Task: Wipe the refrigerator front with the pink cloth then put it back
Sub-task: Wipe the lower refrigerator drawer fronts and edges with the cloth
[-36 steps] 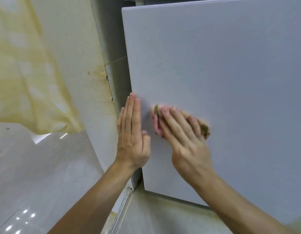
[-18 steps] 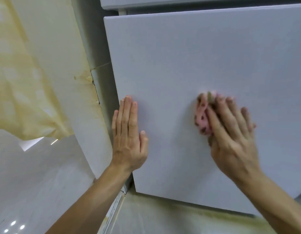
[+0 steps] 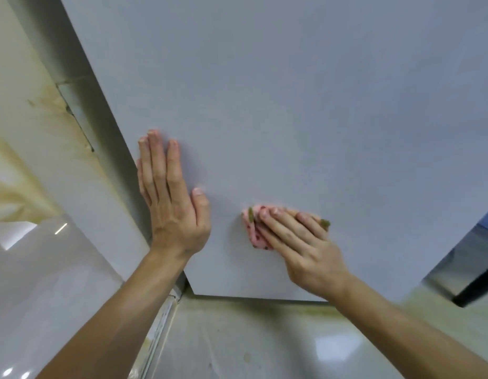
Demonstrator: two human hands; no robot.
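The grey refrigerator front (image 3: 292,99) fills most of the head view. My right hand (image 3: 300,242) presses the pink cloth (image 3: 255,231), which has dark dots and green bits, flat against the lower part of the door. Most of the cloth is hidden under my fingers; only its left edge and a green corner show. My left hand (image 3: 171,198) lies flat and open on the door near its left edge, fingers together and pointing up, holding nothing.
A pale wall (image 3: 46,127) with yellowish stains runs along the left of the refrigerator. Glossy light floor tiles (image 3: 237,346) lie below the door's bottom edge. A dark metallic object (image 3: 472,263) stands at the right.
My right hand has slid the pink cloth back to the left and lower on the door. My left hand stays flat at the door's left edge. The view has moved closer.
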